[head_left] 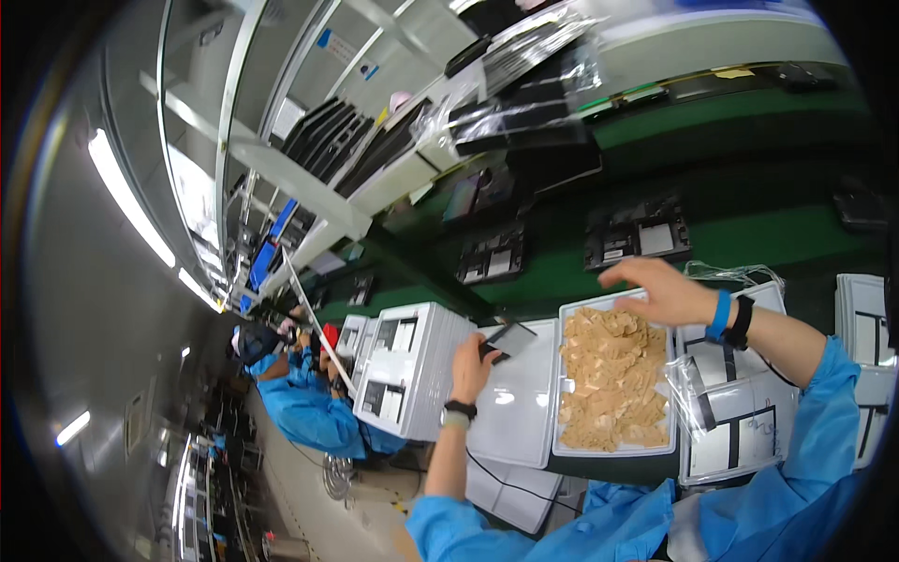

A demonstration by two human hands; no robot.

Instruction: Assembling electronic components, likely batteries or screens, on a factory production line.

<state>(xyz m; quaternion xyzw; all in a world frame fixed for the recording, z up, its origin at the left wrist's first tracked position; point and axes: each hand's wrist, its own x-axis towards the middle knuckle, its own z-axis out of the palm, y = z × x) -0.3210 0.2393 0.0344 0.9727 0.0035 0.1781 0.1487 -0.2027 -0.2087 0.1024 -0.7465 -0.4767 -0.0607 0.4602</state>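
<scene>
My left hand [471,367] is closed on a small flat dark rectangular piece [511,341], holding it by one edge above a shallow white tray [510,426]. What kind of part it is does not show clearly. My right hand [667,292] hovers at the far edge of another white tray, its fingers stretched out and holding nothing I can see. Crumpled tan paper-like scraps [613,379] fill that second tray. Beyond my hands, an opened dark device [639,236] with a pale rectangle inside lies on the green conveyor belt [740,229].
Stacked white trays [405,361] with dark and white parts stand left. More part-filled trays [735,440] and a clear plastic bag [691,393] lie right. Another open device [492,257] sits on the belt. A shelf holds black panels [515,122]. A co-worker in blue [300,407] is far left.
</scene>
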